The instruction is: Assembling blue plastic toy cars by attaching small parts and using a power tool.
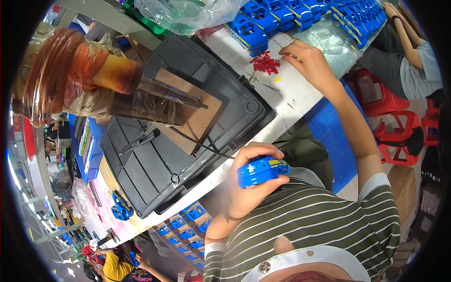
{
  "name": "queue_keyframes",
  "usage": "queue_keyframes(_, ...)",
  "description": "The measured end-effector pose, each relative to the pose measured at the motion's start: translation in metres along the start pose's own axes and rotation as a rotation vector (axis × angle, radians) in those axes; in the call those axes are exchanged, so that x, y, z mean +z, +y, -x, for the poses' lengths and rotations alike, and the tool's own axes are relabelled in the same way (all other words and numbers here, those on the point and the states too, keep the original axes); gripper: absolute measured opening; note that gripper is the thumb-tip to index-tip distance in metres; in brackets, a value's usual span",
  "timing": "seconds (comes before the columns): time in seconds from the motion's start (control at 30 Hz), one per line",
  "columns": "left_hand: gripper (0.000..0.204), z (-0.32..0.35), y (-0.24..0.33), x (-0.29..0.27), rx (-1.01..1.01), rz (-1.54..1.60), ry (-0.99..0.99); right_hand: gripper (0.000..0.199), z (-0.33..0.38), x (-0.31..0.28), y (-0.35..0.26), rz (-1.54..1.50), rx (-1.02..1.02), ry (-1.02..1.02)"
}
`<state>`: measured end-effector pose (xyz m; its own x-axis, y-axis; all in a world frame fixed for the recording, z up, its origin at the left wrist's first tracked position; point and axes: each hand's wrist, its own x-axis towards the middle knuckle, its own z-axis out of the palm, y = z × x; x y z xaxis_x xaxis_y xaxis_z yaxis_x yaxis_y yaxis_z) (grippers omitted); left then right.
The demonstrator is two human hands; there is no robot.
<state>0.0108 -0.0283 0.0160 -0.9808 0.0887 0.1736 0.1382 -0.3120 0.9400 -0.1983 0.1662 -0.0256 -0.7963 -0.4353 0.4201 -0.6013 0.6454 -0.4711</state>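
Observation:
My left hand (249, 192) is wrapped round a blue toy car body (258, 173) with yellow markings, held in front of my striped shirt. Over the white tabletop (286, 101), my right hand (307, 63) is beside a small pile of red plastic pieces (266, 64). Its thumb and fingers are drawn together at the pile's edge; whatever is between them is too small to make out. A few yellow bits (277, 79) lie just below the pile. Stacks of blue car bodies (249, 30) stand just beyond it.
A black plastic crate (136, 174) covers the table's left side, under a wrapped machine head (117, 73) and a wooden board (206, 110). A cable (197, 142) crosses it. More blue car bodies (359, 19) are at far right, near another person's arm (406, 35) and red stools (399, 127).

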Motion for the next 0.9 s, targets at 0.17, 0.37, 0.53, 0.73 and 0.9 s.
queue_keyframes(0.17,0.054,0.005,0.010,-0.007,-0.028,-0.154,-0.007,0.013,-0.008,0.006,-0.005,0.114,0.026,-0.095)
queue_keyframes(0.37,0.060,-0.004,0.014,-0.008,-0.028,-0.125,-0.045,0.012,-0.001,0.007,-0.009,0.011,0.017,-0.067)
queue_keyframes(0.53,0.049,-0.004,0.009,0.000,-0.073,-0.196,0.015,0.012,0.003,0.002,-0.009,-0.303,0.086,0.011)
queue_keyframes(0.73,0.046,-0.007,0.011,0.003,-0.132,-0.203,0.031,0.009,0.013,-0.010,-0.027,-0.411,0.084,0.077)
queue_keyframes(0.9,0.049,-0.007,0.008,0.001,-0.077,-0.177,0.043,0.014,0.028,-0.039,-0.077,-0.506,0.010,0.116)
